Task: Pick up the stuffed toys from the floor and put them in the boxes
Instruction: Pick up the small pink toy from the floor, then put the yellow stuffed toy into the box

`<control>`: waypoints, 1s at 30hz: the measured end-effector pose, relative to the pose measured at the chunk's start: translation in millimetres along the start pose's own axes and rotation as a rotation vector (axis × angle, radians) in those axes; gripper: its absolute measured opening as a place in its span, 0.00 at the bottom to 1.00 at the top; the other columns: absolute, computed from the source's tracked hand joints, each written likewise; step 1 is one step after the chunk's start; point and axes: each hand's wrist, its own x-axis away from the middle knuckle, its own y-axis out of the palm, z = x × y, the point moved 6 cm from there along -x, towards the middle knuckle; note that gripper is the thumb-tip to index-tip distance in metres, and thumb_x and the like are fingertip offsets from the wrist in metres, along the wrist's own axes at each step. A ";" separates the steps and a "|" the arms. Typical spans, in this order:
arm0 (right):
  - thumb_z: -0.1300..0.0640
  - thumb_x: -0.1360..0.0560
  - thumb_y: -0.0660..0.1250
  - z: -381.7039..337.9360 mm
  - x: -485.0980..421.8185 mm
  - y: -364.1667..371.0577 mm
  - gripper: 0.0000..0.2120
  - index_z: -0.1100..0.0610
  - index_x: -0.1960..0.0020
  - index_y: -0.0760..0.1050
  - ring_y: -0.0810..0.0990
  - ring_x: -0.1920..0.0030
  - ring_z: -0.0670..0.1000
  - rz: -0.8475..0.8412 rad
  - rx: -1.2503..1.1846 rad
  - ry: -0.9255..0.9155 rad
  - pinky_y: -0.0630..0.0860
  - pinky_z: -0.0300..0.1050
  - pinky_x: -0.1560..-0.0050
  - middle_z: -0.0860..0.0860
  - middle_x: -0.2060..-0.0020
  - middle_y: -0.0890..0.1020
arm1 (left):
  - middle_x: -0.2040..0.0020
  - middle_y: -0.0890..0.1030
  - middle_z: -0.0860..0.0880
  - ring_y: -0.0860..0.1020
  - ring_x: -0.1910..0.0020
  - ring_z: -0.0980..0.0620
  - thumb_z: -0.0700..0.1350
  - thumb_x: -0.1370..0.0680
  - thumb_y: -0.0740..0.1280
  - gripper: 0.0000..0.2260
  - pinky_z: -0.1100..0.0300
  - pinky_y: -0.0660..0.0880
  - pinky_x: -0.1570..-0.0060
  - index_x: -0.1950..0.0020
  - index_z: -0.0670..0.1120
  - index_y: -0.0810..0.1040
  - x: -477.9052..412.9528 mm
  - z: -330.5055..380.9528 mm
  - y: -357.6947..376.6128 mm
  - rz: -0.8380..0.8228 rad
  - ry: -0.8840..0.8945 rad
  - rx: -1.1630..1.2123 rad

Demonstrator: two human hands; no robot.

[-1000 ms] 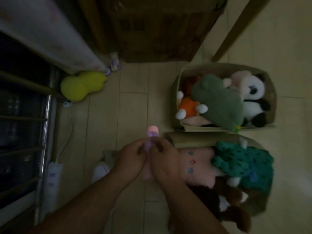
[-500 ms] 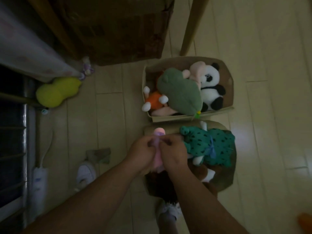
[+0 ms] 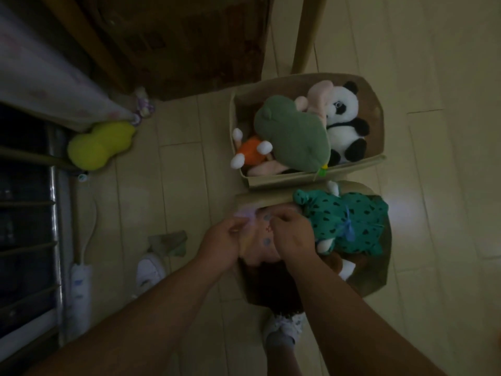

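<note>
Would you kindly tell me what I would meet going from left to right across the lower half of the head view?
Power strip → white shoe → left hand → pink toy, held by both hands → right hand → teal spotted toy.

pink toy (image 3: pixel 258 249): blue dots | teal toy (image 3: pixel 325 221): dark spots (blue bow (image 3: pixel 349 230)) | panda (image 3: pixel 343 123): black-white

dim room, pale plank floor (image 3: pixel 179 169), dark wooden cabinet (image 3: pixel 189 42), metal rack (image 3: pixel 55 213) at left.
</note>
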 end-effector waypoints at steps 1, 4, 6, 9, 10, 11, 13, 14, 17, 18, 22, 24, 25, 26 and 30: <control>0.57 0.24 0.62 -4.2 2.2 -1.3 0.10 0.51 0.49 0.81 0.79 0.49 0.52 -0.003 -0.003 -0.004 0.74 0.43 0.50 0.50 0.50 0.82 | 0.51 0.81 0.49 0.80 0.53 0.59 0.30 0.23 0.60 0.12 0.71 0.73 0.52 0.44 0.39 0.79 0.1 -1.0 -1.6 -0.030 -0.027 0.017; 0.57 0.24 0.63 -22.2 6.7 -5.5 0.11 0.53 0.44 0.80 0.79 0.45 0.52 -0.017 -0.031 -0.015 0.73 0.45 0.43 0.51 0.47 0.82 | 0.47 0.82 0.47 0.79 0.47 0.50 0.31 0.24 0.61 0.14 0.64 0.74 0.46 0.45 0.44 0.81 3.2 12.9 -21.5 -0.019 -0.043 0.086; 0.59 0.24 0.63 -40.2 10.5 -9.5 0.12 0.55 0.42 0.79 0.78 0.45 0.51 -0.021 -0.030 -0.057 0.71 0.40 0.45 0.51 0.47 0.82 | 0.50 0.81 0.49 0.78 0.51 0.53 0.32 0.23 0.62 0.13 0.74 0.72 0.54 0.46 0.45 0.80 6.8 30.4 -35.6 0.011 -0.049 0.121; 0.59 0.24 0.63 -71.4 17.8 -17.2 0.12 0.56 0.43 0.80 0.79 0.47 0.51 -0.017 -0.033 -0.145 0.72 0.41 0.47 0.50 0.50 0.82 | 0.51 0.79 0.51 0.77 0.55 0.56 0.34 0.23 0.63 0.12 0.81 0.68 0.64 0.43 0.45 0.79 9.7 56.7 -56.6 0.021 -0.014 0.153; 0.59 0.24 0.63 -82.6 21.2 -19.7 0.12 0.55 0.43 0.80 0.79 0.47 0.51 -0.025 -0.040 -0.175 0.73 0.43 0.46 0.49 0.52 0.82 | 0.52 0.79 0.52 0.76 0.56 0.58 0.34 0.23 0.63 0.12 0.80 0.68 0.64 0.43 0.46 0.79 12.6 66.3 -65.8 0.040 -0.021 0.180; 0.58 0.24 0.63 -94.0 23.6 -22.1 0.11 0.55 0.44 0.80 0.79 0.48 0.50 -0.036 -0.038 -0.205 0.74 0.43 0.47 0.48 0.53 0.81 | 0.52 0.79 0.53 0.76 0.56 0.59 0.35 0.23 0.63 0.12 0.78 0.69 0.63 0.44 0.47 0.79 13.8 76.1 -74.3 0.059 -0.013 0.191; 0.57 0.24 0.63 -114.6 27.0 -26.2 0.11 0.53 0.43 0.80 0.78 0.48 0.47 -0.070 -0.003 -0.273 0.70 0.40 0.51 0.46 0.51 0.82 | 0.50 0.79 0.54 0.76 0.52 0.58 0.37 0.23 0.64 0.12 0.70 0.71 0.55 0.42 0.48 0.79 15.5 94.7 -90.6 0.102 0.012 0.200; 0.56 0.23 0.63 -124.0 28.0 -27.6 0.12 0.52 0.42 0.79 0.78 0.47 0.47 -0.085 0.023 -0.309 0.68 0.38 0.51 0.46 0.49 0.82 | 0.49 0.79 0.54 0.76 0.50 0.58 0.37 0.24 0.65 0.13 0.67 0.70 0.51 0.41 0.48 0.78 16.3 103.1 -98.4 0.122 0.019 0.202; 0.55 0.23 0.63 -149.9 31.4 -31.0 0.13 0.51 0.41 0.79 0.78 0.47 0.49 -0.120 0.110 -0.402 0.67 0.38 0.52 0.49 0.47 0.82 | 0.45 0.80 0.50 0.77 0.45 0.54 0.36 0.25 0.64 0.15 0.60 0.72 0.41 0.40 0.46 0.78 15.1 121.1 -119.0 0.184 0.045 0.214; 0.54 0.23 0.64 -157.8 31.9 -29.8 0.12 0.52 0.42 0.79 0.79 0.48 0.50 -0.131 0.140 -0.435 0.67 0.39 0.53 0.50 0.47 0.83 | 0.43 0.80 0.50 0.77 0.43 0.53 0.35 0.25 0.64 0.16 0.58 0.72 0.39 0.39 0.46 0.78 14.6 124.2 -126.8 0.211 0.047 0.216; 0.53 0.25 0.65 -187.9 36.4 -19.9 0.11 0.50 0.43 0.79 0.81 0.49 0.50 -0.173 0.186 -0.481 0.76 0.46 0.48 0.49 0.49 0.83 | 0.42 0.79 0.51 0.76 0.43 0.54 0.33 0.25 0.62 0.17 0.63 0.72 0.44 0.39 0.47 0.78 11.5 128.0 -160.4 0.288 0.060 0.285; 0.54 0.25 0.66 -203.3 36.7 -6.8 0.10 0.50 0.44 0.79 0.82 0.51 0.50 -0.201 0.209 -0.512 0.78 0.50 0.46 0.49 0.51 0.84 | 0.43 0.79 0.52 0.77 0.44 0.55 0.34 0.25 0.62 0.17 0.64 0.72 0.47 0.39 0.47 0.78 7.1 120.0 -179.9 0.317 0.057 0.304; 0.54 0.25 0.66 -209.8 36.5 2.2 0.11 0.50 0.44 0.79 0.82 0.51 0.49 -0.225 0.225 -0.520 0.78 0.48 0.46 0.50 0.50 0.84 | 0.43 0.79 0.52 0.77 0.45 0.54 0.34 0.25 0.63 0.17 0.64 0.72 0.49 0.40 0.48 0.78 4.6 112.7 -189.2 0.328 0.054 0.308; 0.55 0.25 0.66 -217.5 35.5 10.8 0.11 0.52 0.43 0.78 0.81 0.51 0.48 -0.250 0.231 -0.532 0.77 0.44 0.48 0.50 0.49 0.83 | 0.43 0.79 0.52 0.77 0.46 0.54 0.34 0.25 0.63 0.17 0.64 0.72 0.50 0.40 0.48 0.78 -1.0 104.1 -198.6 0.337 0.050 0.309; 0.54 0.23 0.66 -239.6 22.9 60.6 0.14 0.51 0.38 0.75 0.77 0.50 0.44 -0.317 0.234 -0.554 0.72 0.35 0.55 0.46 0.46 0.79 | 0.44 0.79 0.53 0.77 0.52 0.55 0.36 0.25 0.65 0.15 0.67 0.71 0.59 0.43 0.52 0.78 -35.9 50.0 -236.4 0.371 -0.010 0.289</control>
